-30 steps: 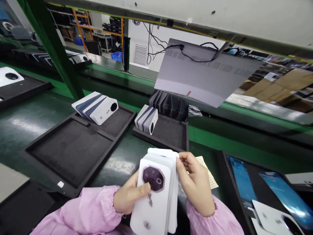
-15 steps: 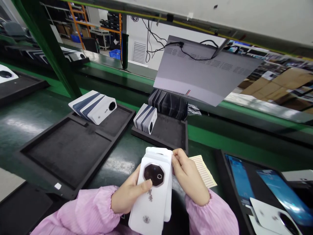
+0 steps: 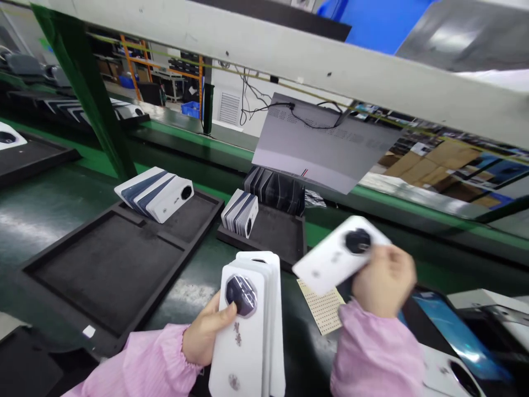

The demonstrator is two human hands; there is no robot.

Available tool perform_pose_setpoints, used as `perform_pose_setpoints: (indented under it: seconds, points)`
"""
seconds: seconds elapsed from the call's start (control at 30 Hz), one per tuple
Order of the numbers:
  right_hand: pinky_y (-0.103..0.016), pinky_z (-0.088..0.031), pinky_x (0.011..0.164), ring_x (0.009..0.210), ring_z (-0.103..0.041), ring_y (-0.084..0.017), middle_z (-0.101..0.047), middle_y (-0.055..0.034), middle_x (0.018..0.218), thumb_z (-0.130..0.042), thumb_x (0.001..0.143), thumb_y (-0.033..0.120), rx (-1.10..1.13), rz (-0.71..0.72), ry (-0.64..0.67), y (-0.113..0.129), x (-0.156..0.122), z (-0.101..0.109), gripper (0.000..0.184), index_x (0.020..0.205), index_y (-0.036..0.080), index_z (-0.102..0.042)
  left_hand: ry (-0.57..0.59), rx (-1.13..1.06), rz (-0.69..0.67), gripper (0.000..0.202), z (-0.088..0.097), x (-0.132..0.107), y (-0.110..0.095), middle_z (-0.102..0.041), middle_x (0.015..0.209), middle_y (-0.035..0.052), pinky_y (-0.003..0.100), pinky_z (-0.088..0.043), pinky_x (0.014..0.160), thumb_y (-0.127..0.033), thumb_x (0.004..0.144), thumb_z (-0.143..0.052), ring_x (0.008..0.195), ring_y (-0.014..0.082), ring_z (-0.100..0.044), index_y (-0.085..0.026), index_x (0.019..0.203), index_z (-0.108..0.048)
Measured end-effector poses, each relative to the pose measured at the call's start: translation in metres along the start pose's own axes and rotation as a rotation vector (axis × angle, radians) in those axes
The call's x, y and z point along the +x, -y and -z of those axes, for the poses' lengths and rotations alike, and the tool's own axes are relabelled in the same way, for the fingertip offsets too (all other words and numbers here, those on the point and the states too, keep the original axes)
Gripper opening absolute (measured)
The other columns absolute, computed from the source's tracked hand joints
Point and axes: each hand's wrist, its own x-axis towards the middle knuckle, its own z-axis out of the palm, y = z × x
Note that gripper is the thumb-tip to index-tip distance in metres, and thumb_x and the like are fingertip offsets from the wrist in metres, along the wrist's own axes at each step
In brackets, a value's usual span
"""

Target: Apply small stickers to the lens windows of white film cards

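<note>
My left hand [image 3: 206,333] grips a stack of white phone back covers [image 3: 248,358], thumb lying on the front one beside its dark octagonal camera window. The covers are fanned slightly, their edges showing on the right. Off to the right, my right hand [image 3: 386,278] pinches one white phone back cover [image 3: 330,259] by its camera end. That cover is tilted and a little blurred. Beneath it on the bench lies a yellowish sheet [image 3: 320,309] with rows of small marks.
A black tray [image 3: 107,275] on the left bears a fanned row of white and dark blue covers [image 3: 155,193]. Farther back, another black tray [image 3: 279,234] holds more covers [image 3: 239,212] and dark sheets. At right lie blue film pieces [image 3: 450,325]. A grey panel [image 3: 314,146] hangs overhead.
My right hand has drawn one phone back cover off the stack and carried it to the right. The stack in my left hand has shifted slightly left. The camera view has tilted up.
</note>
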Motion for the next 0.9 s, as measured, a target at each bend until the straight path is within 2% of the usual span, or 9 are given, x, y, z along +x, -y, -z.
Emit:
perform_pose_setpoints:
  seconds: [0.07, 0.17, 0.27, 0.37, 0.6, 0.67, 0.8, 0.83, 0.9]
  points:
    - [-0.027, -0.041, 0.046, 0.052, -0.057, -0.016, -0.059, -0.0006, 0.059, -0.063, 0.073, 0.031, 0.005, 0.005, 0.151, 0.006, -0.016, -0.019, 0.018, 0.080, 0.015, -0.057, -0.026, -0.032, -0.026, 0.025, 0.002, 0.000, -0.002, -0.071, 0.079, 0.0060, 0.034, -0.052, 0.072, -0.021, 0.075, -0.065, 0.074, 0.0217, -0.069, -0.019, 0.099, -0.061]
    - [-0.024, -0.046, 0.051, 0.054, -0.059, -0.014, -0.063, -0.0007, 0.062, -0.061, 0.078, 0.030, 0.039, 0.081, 0.306, 0.031, -0.047, -0.032, 0.021, 0.092, 0.015, -0.058, -0.042, -0.059, -0.051, 0.019, 0.006, 0.000, -0.006, -0.072, 0.081, 0.0050, 0.034, -0.052, 0.077, -0.020, 0.078, -0.061, 0.077, 0.0207, -0.069, -0.020, 0.097, -0.063]
    - [-0.021, -0.049, 0.057, 0.061, -0.062, -0.012, -0.066, -0.0015, 0.072, -0.059, 0.080, 0.026, 0.099, 0.160, 0.403, 0.058, -0.074, -0.024, 0.014, 0.092, 0.018, -0.059, 0.000, -0.079, -0.055, 0.016, 0.010, -0.002, -0.013, -0.073, 0.084, 0.0047, 0.034, -0.053, 0.078, -0.021, 0.080, -0.060, 0.080, 0.0210, -0.069, -0.020, 0.094, -0.066]
    - [-0.019, -0.050, 0.055, 0.062, -0.063, -0.011, -0.066, -0.0005, 0.073, -0.058, 0.081, 0.023, 0.153, 0.145, 0.550, 0.079, -0.092, -0.012, 0.007, 0.087, 0.020, -0.060, 0.060, -0.090, -0.016, 0.018, 0.013, -0.006, -0.021, -0.073, 0.088, 0.0057, 0.034, -0.054, 0.078, -0.026, 0.076, -0.065, 0.083, 0.0225, -0.068, -0.020, 0.092, -0.069]
    - [-0.020, -0.052, 0.051, 0.059, -0.065, -0.014, -0.069, -0.0017, 0.070, -0.056, 0.082, 0.024, 0.237, 0.018, 0.789, 0.097, -0.104, 0.006, 0.009, 0.084, 0.020, -0.064, 0.113, -0.077, 0.036, 0.023, 0.019, -0.018, -0.028, -0.073, 0.087, 0.0046, 0.031, -0.057, 0.072, -0.030, 0.067, -0.073, 0.082, 0.0235, -0.068, -0.021, 0.087, -0.071]
    - [-0.021, -0.052, 0.051, 0.059, -0.065, -0.015, -0.069, -0.0022, 0.069, -0.059, 0.080, 0.026, 0.220, -0.012, 0.743, 0.097, -0.097, 0.014, 0.009, 0.082, 0.020, -0.066, 0.106, -0.060, 0.017, 0.024, 0.020, -0.016, -0.027, -0.072, 0.091, 0.0057, 0.032, -0.056, 0.072, -0.031, 0.068, -0.072, 0.084, 0.0241, -0.068, -0.020, 0.089, -0.070]
    - [-0.023, -0.045, 0.040, 0.049, -0.059, -0.015, -0.064, -0.0026, 0.063, -0.062, 0.076, 0.033, 0.178, -0.192, 0.257, 0.095, -0.084, 0.033, 0.013, 0.079, 0.021, -0.062, 0.019, -0.012, -0.162, 0.030, 0.016, -0.006, -0.023, -0.072, 0.091, 0.0072, 0.038, -0.055, 0.072, -0.029, 0.071, -0.069, 0.082, 0.0265, -0.068, -0.020, 0.099, -0.064]
    - [-0.023, -0.043, 0.039, 0.046, -0.057, -0.015, -0.063, -0.0021, 0.061, -0.060, 0.077, 0.035, 0.148, -0.225, 0.212, 0.094, -0.085, 0.036, 0.014, 0.080, 0.022, -0.061, -0.028, 0.010, -0.184, 0.029, 0.012, -0.002, -0.022, -0.072, 0.089, 0.0074, 0.039, -0.054, 0.073, -0.027, 0.073, -0.067, 0.080, 0.0259, -0.068, -0.019, 0.101, -0.062]
    - [-0.024, -0.043, 0.039, 0.041, -0.054, -0.015, -0.060, 0.0000, 0.055, -0.056, 0.080, 0.039, 0.055, -0.208, 0.352, 0.092, -0.096, 0.036, 0.017, 0.085, 0.023, -0.058, -0.151, 0.053, -0.210, 0.025, 0.004, 0.004, -0.021, -0.072, 0.087, 0.0066, 0.038, -0.053, 0.075, -0.022, 0.076, -0.064, 0.077, 0.0239, -0.069, -0.018, 0.101, -0.060]
